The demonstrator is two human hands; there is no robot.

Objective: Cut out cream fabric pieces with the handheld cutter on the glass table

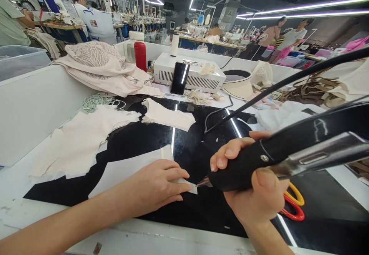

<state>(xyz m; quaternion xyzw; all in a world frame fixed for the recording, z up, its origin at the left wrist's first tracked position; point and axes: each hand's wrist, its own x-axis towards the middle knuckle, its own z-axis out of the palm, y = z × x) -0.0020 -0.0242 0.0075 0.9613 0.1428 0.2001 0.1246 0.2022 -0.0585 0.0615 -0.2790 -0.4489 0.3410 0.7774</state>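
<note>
My left hand (pixel 155 187) lies palm down on a long white fabric piece (pixel 122 172), its fingers close together around the narrow right end. That end pokes out past my fingertips. My right hand (pixel 259 193) is wrapped around a black corded hand tool (pixel 239 170) with a silver lever along its side. The tool's thin metal tip (pixel 204 182) points left and meets or nearly meets the fabric's end; I cannot tell if they touch. Beside my right wrist show the red and yellow handles of scissors (pixel 296 211); their blades are hidden.
A pile of cream cut pieces (pixel 75 139) lies left, with a smaller stack (pixel 170 116) behind. Further back are a propped phone (pixel 180 78), a vented white box (pixel 196 70), a red bottle (pixel 140 55) and lace fabric (pixel 98 63). A black cable (pixel 259 93) crosses on the right.
</note>
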